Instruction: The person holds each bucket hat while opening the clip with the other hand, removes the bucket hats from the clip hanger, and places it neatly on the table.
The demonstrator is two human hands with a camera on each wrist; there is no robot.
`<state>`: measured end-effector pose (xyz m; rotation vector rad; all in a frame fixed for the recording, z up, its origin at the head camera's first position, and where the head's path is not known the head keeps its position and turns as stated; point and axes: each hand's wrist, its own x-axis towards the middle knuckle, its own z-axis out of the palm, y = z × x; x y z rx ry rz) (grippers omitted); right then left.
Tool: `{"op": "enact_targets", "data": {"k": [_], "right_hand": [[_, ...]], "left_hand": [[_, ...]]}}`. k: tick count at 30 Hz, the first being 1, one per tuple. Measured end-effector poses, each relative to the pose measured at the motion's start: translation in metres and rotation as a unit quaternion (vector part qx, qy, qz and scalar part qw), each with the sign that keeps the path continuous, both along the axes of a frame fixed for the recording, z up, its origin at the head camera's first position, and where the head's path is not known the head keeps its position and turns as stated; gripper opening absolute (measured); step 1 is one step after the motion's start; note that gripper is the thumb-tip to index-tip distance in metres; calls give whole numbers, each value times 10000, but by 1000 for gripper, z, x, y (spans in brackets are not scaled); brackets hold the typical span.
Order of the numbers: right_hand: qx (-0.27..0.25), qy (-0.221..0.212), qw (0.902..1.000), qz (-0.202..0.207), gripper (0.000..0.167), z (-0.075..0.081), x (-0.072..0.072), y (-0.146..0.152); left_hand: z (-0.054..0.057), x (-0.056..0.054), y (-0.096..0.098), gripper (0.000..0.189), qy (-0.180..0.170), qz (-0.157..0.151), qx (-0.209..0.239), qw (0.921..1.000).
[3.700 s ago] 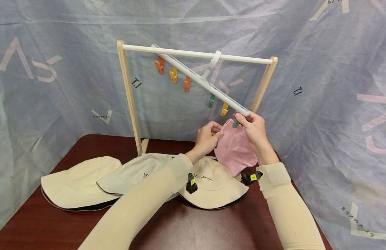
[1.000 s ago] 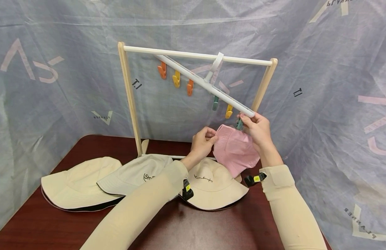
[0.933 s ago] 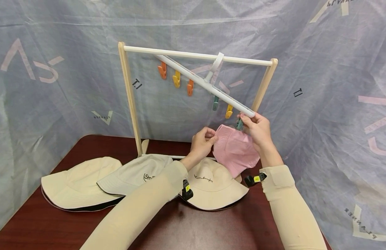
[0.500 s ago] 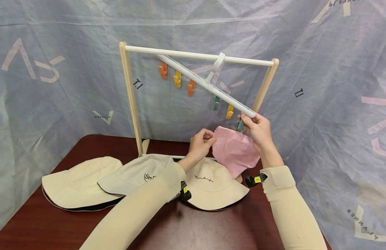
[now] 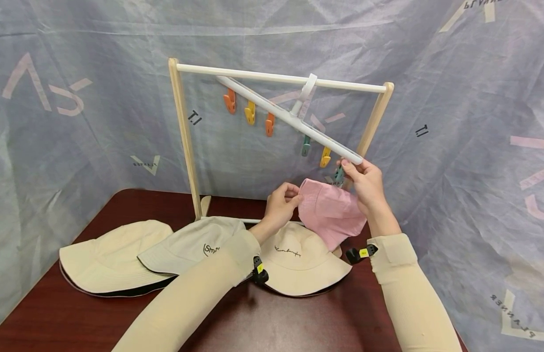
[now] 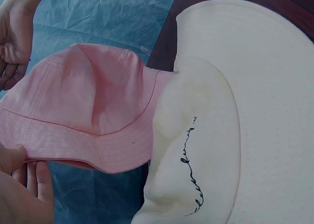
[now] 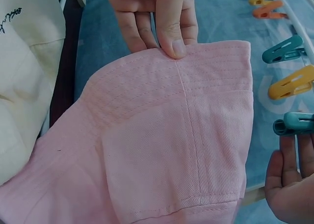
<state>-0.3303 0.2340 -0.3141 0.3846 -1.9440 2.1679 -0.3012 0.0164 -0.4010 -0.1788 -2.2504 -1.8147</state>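
Note:
My left hand [image 5: 281,203] pinches the brim of a pink bucket hat [image 5: 329,208] between thumb and fingers; the right wrist view shows the thumb [image 7: 172,40] on the brim's stitching. At the low end of a tilted white hanger [image 5: 259,100], my right hand [image 5: 370,187] holds the end teal clothespin [image 5: 339,174]. In the right wrist view a gap separates this teal clothespin [image 7: 297,123] from the hat's edge. The hat's lower part lies beside a cream bucket hat [image 5: 303,254] with black script.
Several more clothespins hang along the hanger, among them a yellow clothespin [image 5: 325,157] and an orange clothespin [image 5: 230,101]. The hanger hooks over a wood-and-white rack [image 5: 182,132]. A grey hat [image 5: 188,249] and another cream hat [image 5: 118,256] lie left on the dark table [image 5: 289,320].
Earlier the pink hat's edge was at the teal clothespin; now it sits lower and left, apart from it. My left hand moved left and down with the brim. The hanger's low end shifted slightly right.

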Motion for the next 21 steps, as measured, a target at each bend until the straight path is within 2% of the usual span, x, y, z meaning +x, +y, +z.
{"op": "enact_targets", "data": {"k": [6, 10, 16, 21], "right_hand": [[-42, 45, 9999, 94, 32, 1, -1, 1], [8, 41, 9998, 191, 28, 2, -1, 0], [13, 75, 9994, 337, 39, 3, -1, 0], [-22, 60, 9990, 449, 25, 3, -1, 0]], "left_hand": [[-1, 0, 0, 10, -23, -2, 63, 10000], [-1, 0, -1, 10, -25, -7, 97, 9999], [-2, 0, -1, 9, -26, 14, 78, 10000], [-2, 0, -1, 10, -56, 21, 70, 10000]]}}
